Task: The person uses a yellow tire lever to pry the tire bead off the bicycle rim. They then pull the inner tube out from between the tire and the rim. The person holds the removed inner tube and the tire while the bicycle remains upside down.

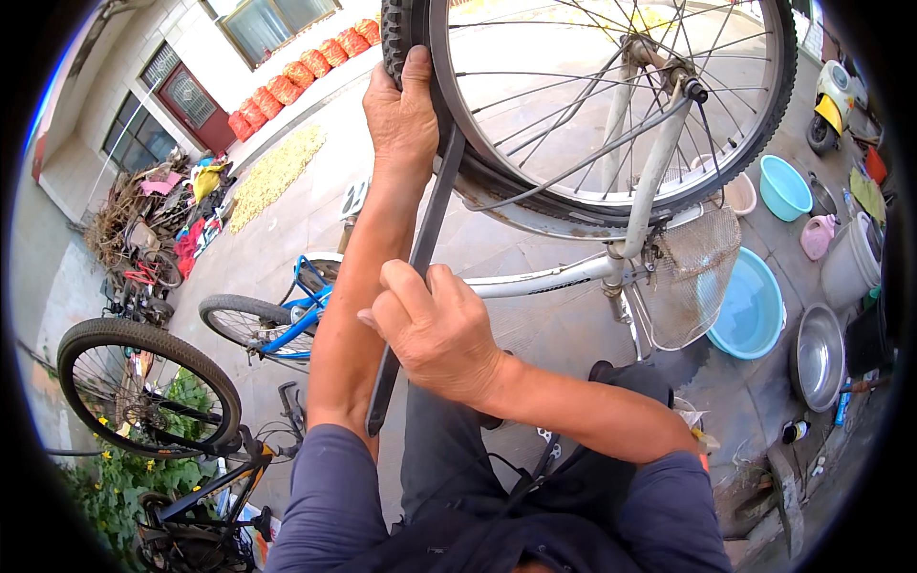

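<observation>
A white bicycle stands upside down before me, its front wheel (535, 172) raised in the fork (659, 158). My left hand (399, 115) is closed round the knobby black tyre (406, 33) at the wheel's left side, thumb upward. A long, flat dark metal bar (435, 215) slants down from the tyre and rim edge, across my left forearm. Below the wheel, my right hand (435, 320) is closed round the bar's lower half, fingers curled. The bar's upper tip meets the wheel beside the rim; whether it sits under the tyre I cannot tell.
The bicycle's wire basket (693, 277) hangs right of the fork. Blue basins (750, 306), a metal bowl (819, 358) and buckets stand at right. A blue bicycle (287, 320) and a black one (205, 492) are at left. Red sacks (296, 74) line the far wall.
</observation>
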`<action>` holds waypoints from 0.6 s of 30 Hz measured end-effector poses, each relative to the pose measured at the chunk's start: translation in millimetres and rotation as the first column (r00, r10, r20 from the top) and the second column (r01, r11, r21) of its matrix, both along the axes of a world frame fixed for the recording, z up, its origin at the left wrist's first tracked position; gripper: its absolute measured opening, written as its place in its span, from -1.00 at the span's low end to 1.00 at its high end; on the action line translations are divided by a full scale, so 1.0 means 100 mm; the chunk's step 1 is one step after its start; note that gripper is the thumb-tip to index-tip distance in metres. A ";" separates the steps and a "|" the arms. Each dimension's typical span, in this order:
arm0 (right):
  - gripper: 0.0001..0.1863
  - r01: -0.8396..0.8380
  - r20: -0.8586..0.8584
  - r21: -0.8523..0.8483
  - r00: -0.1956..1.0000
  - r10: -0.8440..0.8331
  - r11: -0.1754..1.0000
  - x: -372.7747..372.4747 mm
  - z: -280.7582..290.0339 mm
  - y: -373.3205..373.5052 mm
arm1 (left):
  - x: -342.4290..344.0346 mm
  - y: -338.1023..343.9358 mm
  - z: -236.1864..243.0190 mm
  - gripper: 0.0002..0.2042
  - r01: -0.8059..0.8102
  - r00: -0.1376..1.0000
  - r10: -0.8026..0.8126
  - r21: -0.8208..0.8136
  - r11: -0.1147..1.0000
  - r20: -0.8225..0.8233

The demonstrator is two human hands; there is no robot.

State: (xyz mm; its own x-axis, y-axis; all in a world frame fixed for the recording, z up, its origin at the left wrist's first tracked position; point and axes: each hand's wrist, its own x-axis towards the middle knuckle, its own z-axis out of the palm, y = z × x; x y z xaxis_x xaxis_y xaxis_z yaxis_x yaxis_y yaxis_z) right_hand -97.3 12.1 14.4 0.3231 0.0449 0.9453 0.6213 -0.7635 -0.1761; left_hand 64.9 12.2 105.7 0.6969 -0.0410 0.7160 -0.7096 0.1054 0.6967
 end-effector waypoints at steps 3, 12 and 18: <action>-0.75 -0.078 0.050 0.079 0.996 0.074 0.994 -0.07 0.16 -0.11 | 0.02 0.01 0.04 -0.64 -0.054 0.996 0.051 0.034 0.998 0.071; -0.83 -0.217 -0.147 -0.305 0.973 0.179 0.927 -0.19 0.08 -0.75 | 0.06 -0.01 0.19 -0.63 -0.196 0.959 0.168 0.102 0.975 0.230; -0.78 -0.074 -0.060 -0.284 0.996 0.059 0.956 -0.30 -0.17 -1.28 | 0.01 -0.01 0.15 -0.59 -0.213 0.951 0.185 0.094 0.972 0.246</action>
State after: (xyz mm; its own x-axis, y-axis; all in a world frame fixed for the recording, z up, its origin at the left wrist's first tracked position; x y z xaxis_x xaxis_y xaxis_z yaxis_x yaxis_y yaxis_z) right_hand -127.5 -115.7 -2.8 0.3570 0.3338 0.8725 0.6682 -0.7439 0.0112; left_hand 65.9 10.8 120.3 0.5127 -0.0126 0.8585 -0.8523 -0.1276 0.5072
